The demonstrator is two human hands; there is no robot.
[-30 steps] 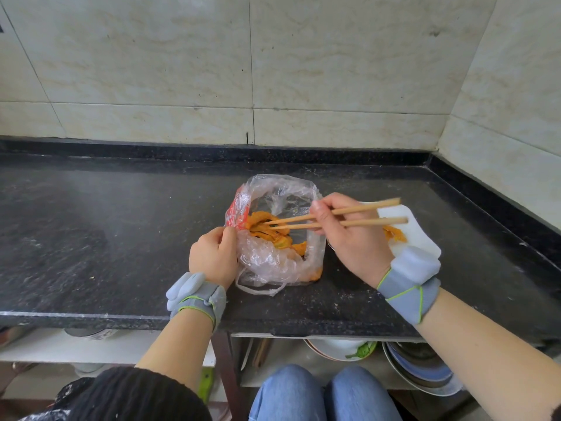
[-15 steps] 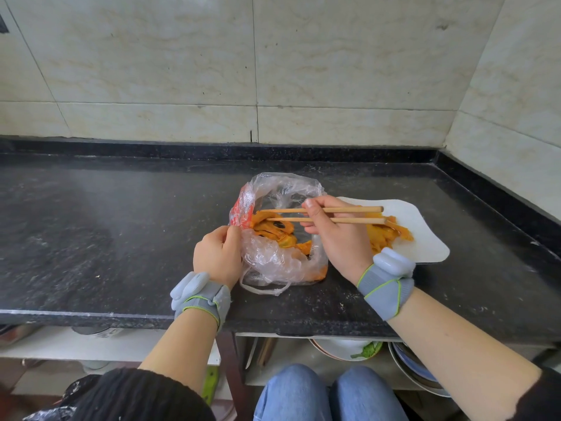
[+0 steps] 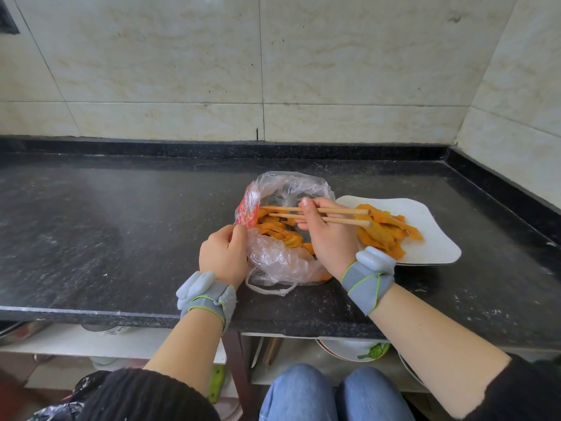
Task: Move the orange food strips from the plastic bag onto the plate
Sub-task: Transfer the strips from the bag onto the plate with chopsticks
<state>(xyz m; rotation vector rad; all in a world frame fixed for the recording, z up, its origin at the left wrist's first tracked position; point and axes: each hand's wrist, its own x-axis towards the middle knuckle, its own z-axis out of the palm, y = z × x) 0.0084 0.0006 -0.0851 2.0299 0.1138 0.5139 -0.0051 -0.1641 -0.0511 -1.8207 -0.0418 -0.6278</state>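
Left hand: the left hand [image 3: 223, 258] is pinching the red-tinted left rim of the plastic bag [image 3: 279, 262], holding its mouth open.
Right hand: the right hand [image 3: 329, 241] is gripping a pair of wooden chopsticks [image 3: 343, 215], fingers curled round them at mid-length, and is hovering over the bag's right side.
Chopsticks: they are lying almost parallel to the front edge of the surface [image 3: 121, 238]. The tips are pointing left into the bag mouth and the butt ends are reaching over the plate's left rim. Whether the tips are clamping a strip cannot be told.
Task's thing: a tangle of orange food strips [image 3: 274, 230] is lying inside the bag, just left of the right hand's fingers. A second pile [image 3: 385, 235] is already resting on the left half of the plate [image 3: 434, 235].
Plate: it is sitting just beside the bag, toward the right end of the surface.
Turning relation: the plate is lying right of the bag, on the right hand's own side, so the carry is likely running left to right along the chopsticks' long axis.
In the way: the bag's crumpled right wall is standing between strips and plate, so a lift probably needs to clear it.
Around: grey wristbands [image 3: 208, 294] are wrapping both wrists, and a tiled wall [image 3: 273, 71] is rising behind.
Progress: seemingly partway, with strips in both places.
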